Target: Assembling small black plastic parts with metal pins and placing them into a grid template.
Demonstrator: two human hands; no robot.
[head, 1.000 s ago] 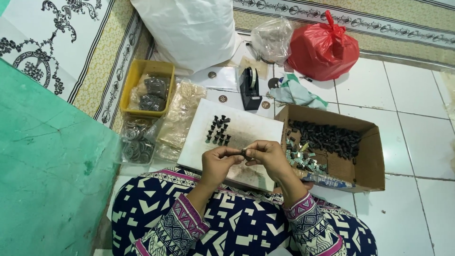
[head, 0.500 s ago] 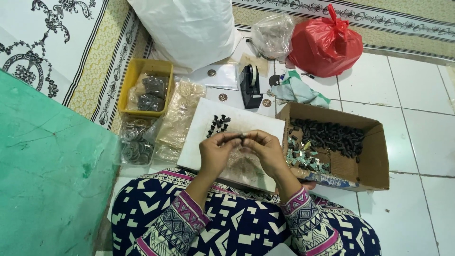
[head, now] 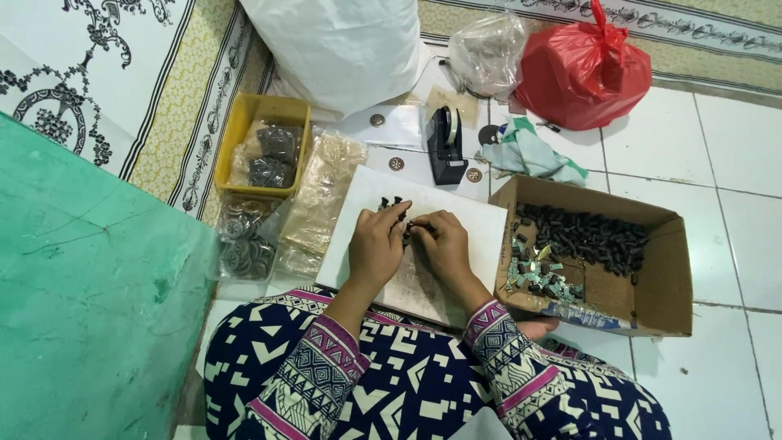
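Note:
My left hand (head: 377,244) and my right hand (head: 441,243) meet over a white board (head: 481,224) on my lap, fingertips together on a small dark part (head: 409,225) pinched between them. A little cluster of small black parts (head: 389,202) stands on the board just beyond my left fingers. To the right, an open cardboard box (head: 661,285) holds several black parts (head: 586,232) and shiny metal bits (head: 533,273).
A yellow tray (head: 236,138) with bagged parts sits at the left, clear plastic bags (head: 322,200) beside it. A black tape dispenser (head: 446,143), a white sack (head: 342,45), a red bag (head: 582,73) and a green wall (head: 81,285) surround the spot.
Both hands have moved forward over the board, toward the cluster of black parts, still pinched together on the small part.

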